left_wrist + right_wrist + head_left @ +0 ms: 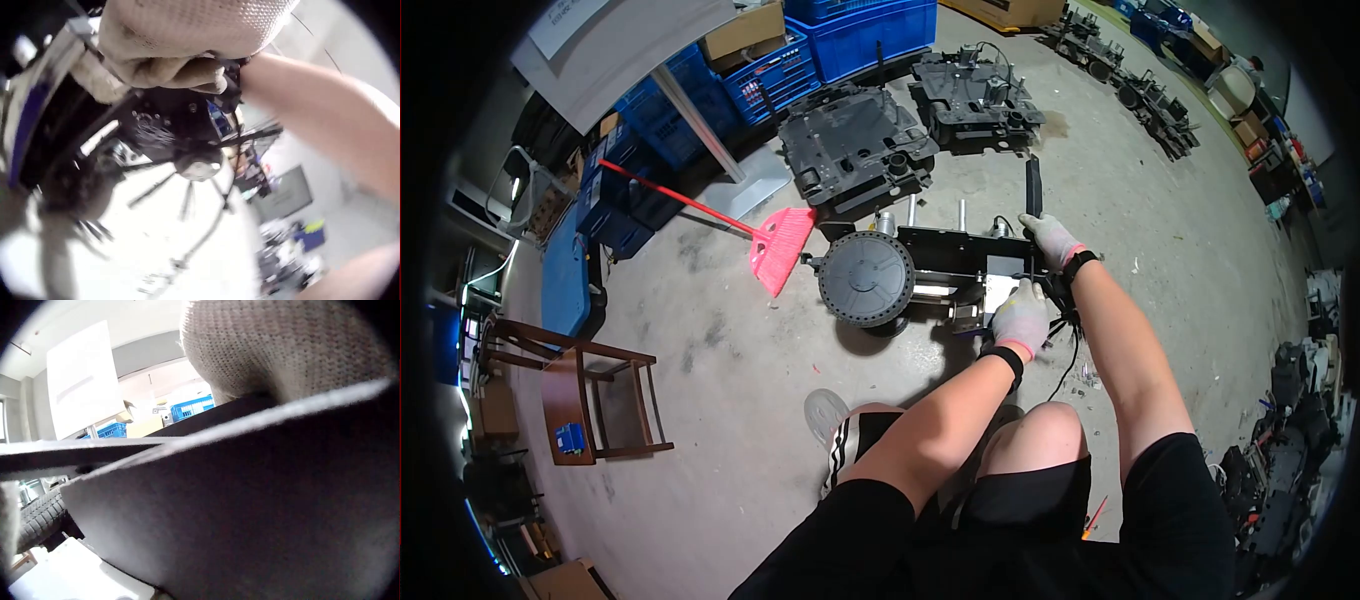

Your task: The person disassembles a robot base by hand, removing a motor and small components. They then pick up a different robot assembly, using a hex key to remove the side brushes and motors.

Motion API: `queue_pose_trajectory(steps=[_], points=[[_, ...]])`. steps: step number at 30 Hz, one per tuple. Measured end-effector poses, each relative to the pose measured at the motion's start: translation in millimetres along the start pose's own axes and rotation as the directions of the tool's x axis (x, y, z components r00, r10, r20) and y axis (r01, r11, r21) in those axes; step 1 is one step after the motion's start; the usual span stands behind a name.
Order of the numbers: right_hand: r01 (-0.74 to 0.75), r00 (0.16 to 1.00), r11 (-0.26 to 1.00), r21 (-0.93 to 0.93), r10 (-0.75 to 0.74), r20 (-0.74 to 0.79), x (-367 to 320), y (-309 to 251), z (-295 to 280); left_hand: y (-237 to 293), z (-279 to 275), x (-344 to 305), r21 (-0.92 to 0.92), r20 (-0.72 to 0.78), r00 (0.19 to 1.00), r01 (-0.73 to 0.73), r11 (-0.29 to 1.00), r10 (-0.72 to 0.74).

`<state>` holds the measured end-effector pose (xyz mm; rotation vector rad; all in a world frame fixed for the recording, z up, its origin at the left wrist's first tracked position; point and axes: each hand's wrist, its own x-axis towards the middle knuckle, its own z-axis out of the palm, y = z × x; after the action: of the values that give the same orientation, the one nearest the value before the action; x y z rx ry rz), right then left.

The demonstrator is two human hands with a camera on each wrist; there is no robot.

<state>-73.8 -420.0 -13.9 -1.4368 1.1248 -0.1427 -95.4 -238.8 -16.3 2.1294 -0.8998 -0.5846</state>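
A wheeled machine chassis with a large black wheel (866, 280), a long black panel (945, 243) and metal posts stands on the floor in front of my knees. My left hand (1022, 318), in a pale knit glove, is at its near right end beside loose black cables (1068, 345). In the left wrist view its curled fingers (181, 72) grip a small black part, mostly hidden under the glove. My gloved right hand (1055, 240) grips the far right corner of the chassis, by an upright black bar (1033, 185). A dark plate (250, 506) fills much of the right wrist view under that hand.
Two similar black chassis (855, 145) lie beyond, near blue crates (860, 45). A red broom (780, 245) leans at left by a metal stand (700, 120). A wooden chair (595, 400) stands farther left. More machine parts (1280, 470) pile up at right.
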Motion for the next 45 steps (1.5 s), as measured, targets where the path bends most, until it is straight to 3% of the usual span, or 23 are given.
queue_pose_trajectory(steps=[1, 2, 3, 6, 7, 10, 11, 12, 13, 14, 15, 16, 18, 20, 28, 29, 31, 34, 36, 38, 39, 42, 45], points=[[0.0, 1.0, 1.0, 0.002, 0.0, 0.001, -1, 0, 0, -2, 0, 4, -0.351, 0.147, 0.985, 0.138, 0.926, -0.091], [0.003, 1.0, 1.0, -0.008, -0.003, -0.007, -3, -1, 1, -4, 1, 7, -0.629, 0.313, 0.942, 0.3, 0.717, -0.12], [0.007, 1.0, 1.0, -0.018, -0.007, -0.015, -4, -2, 2, -3, 5, 8, -0.794, 0.499, 0.852, 0.524, 0.31, -0.16], [0.0, 1.0, 0.998, -0.056, 0.0, -0.011, -5, -4, 2, 1, -1, 8, -0.767, 0.578, 0.788, 0.614, 0.186, -0.214], [0.001, 1.0, 0.998, -0.057, -0.001, -0.006, -5, -4, 2, 2, -5, 7, -0.711, 0.497, 0.833, 0.552, 0.436, -0.243], [0.002, 1.0, 1.0, 0.01, -0.002, 0.023, 1, 1, -2, -8, -2, 11, -0.64, 0.429, 0.877, 0.465, 0.612, -0.218], [0.037, 0.999, 0.996, -0.086, -0.036, 0.008, 6, 4, -6, 3, -15, 9, -0.661, 0.523, 0.8, 0.598, 0.453, -0.293], [0.074, 0.997, 0.981, -0.18, -0.075, 0.005, 11, 6, -7, -20, 16, 20, -0.701, 0.588, 0.785, 0.616, 0.36, -0.197], [0.078, 0.997, 0.98, -0.181, -0.076, 0.013, 0, -2, -7, -3, -7, 12, -0.678, 0.734, 0.676, 0.735, -0.011, -0.066], [0.089, 0.996, 0.98, -0.178, -0.084, 0.038, -18, -12, -4, -16, -5, 18, -0.575, 0.776, 0.604, 0.796, -0.19, 0.181], [0.01, 0.997, 0.995, 0.098, -0.018, 0.077, -25, -13, 4, -34, 16, 33, -0.482, 0.778, 0.533, 0.846, -0.229, 0.333], [0.027, 0.996, 0.999, 0.036, -0.03, 0.079, -12, -6, 0, -15, 2, 29, -0.615, 0.785, 0.617, 0.787, 0.04, -0.053], [0.115, 0.993, 0.989, -0.096, -0.115, 0.007, 24, 16, -9, -2, -29, 18, -0.581, 0.574, 0.809, 0.511, 0.633, -0.126], [0.073, 0.994, 0.992, -0.1, -0.08, -0.068, 10, 8, -3, 8, -41, 12, -0.336, 0.467, 0.882, 0.116, 0.935, 0.059], [-0.018, 1.0, 0.998, -0.057, 0.017, -0.014, 3, 0, -1, -1, -15, 12, -0.155, 0.289, 0.957, 0.078, 0.985, -0.03], [-0.01, 1.0, 0.999, -0.039, 0.009, -0.026, 3, 2, 0, -6, -11, 15, -0.456, 0.456, 0.884, 0.33, 0.827, -0.101], [0.001, 0.999, 1.0, -0.019, -0.002, -0.041, 4, 3, 0, -15, -4, 22, -0.638, 0.764, 0.645, 0.759, 0.131, -0.016], [-0.013, 0.999, 1.0, -0.024, 0.012, -0.032, 12, 7, -3, -28, -3, 23, -0.632, 0.771, 0.637, 0.757, 0.165, 0.027], [-0.019, 1.0, 0.999, -0.037, 0.018, -0.013, 16, 9, -5, -19, -24, 18, -0.631, 0.736, 0.672, 0.723, 0.281, -0.077], [-0.029, 0.999, 0.999, -0.033, 0.028, -0.029, 11, 6, -3, -22, -20, 25, -0.495, 0.316, 0.939, 0.285, 0.821, -0.135], [-0.041, 0.998, 0.999, -0.028, 0.04, -0.044, 4, 2, 0, -17, -22, 17, -0.193, -0.025, 0.998, 0.048, 0.98, -0.054], [-0.023, 0.999, 1.0, -0.009, 0.023, -0.029, 0, 0, 1, 2, -38, 7, 0.094, 0.011, 0.998, -0.06, 0.994, 0.059], [-0.003, 0.999, 0.998, -0.058, 0.001, -0.035, 0, 0, 1, 0, -26, 15, 0.162, 0.106, 0.991, -0.102, 0.982, 0.085]])
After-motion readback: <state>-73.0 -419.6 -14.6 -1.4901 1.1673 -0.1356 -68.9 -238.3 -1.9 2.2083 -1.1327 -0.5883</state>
